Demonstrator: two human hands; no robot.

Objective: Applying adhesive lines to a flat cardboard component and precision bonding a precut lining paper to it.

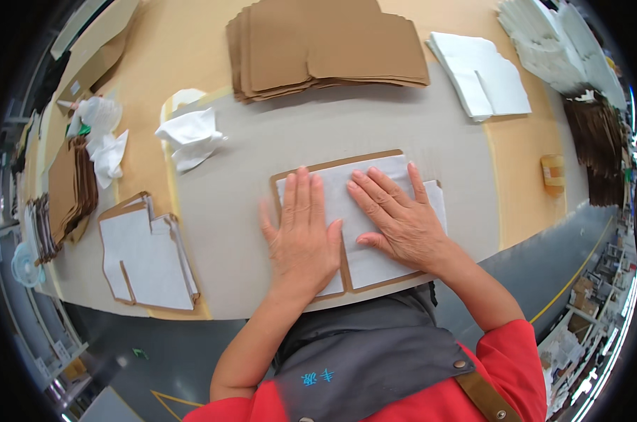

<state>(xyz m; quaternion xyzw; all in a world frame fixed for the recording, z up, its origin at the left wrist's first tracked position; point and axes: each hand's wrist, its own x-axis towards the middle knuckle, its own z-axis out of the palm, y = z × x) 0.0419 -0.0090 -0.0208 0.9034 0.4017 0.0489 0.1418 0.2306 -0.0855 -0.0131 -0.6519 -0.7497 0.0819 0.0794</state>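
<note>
A white sheet point(364, 261) lies on a slightly larger brown panel point(290, 176) close to the table's near edge, with a brown rim showing around it and a slit at the near side. My left hand point(301, 235) rests flat on the sheet's left part, fingers pointing away from me. On the right part my right hand point(397, 218) lies flat with its fingers spread and angled to the left. Neither hand holds anything. The parts of the sheet under both palms are hidden.
A tall stack of brown panels point(332, 49) stands at the back, with white sheets point(480, 74) to its right. At the left lie a pile of white-faced panels point(146, 257), a crumpled white cloth point(192, 137) and a clear bottle point(100, 112). A yellowish roll point(553, 174) sits near the right edge.
</note>
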